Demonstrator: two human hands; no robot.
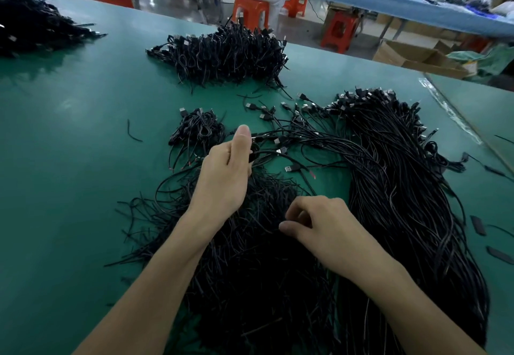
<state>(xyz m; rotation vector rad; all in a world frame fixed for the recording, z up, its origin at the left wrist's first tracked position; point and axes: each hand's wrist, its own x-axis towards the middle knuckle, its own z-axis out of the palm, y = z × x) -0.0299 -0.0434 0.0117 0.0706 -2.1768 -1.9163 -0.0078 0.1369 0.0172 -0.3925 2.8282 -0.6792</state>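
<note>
Gripped a black cable [268, 153] in the left hand [225, 171], thumb raised, mid-table; ran its length rightward, plug end away. Curled the right hand [319, 223] over the tie pile [250, 257]; could not tell any pinch. Had open green table [69, 159] leftward, cable bundles [403, 173] crowding rightward.

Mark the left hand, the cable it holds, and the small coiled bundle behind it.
left hand [222, 179], head view, back of the hand.
cable [267, 152], head view, strand running right from the thumb.
small bundle [199, 129], head view, middle of the coiled heap.
</note>
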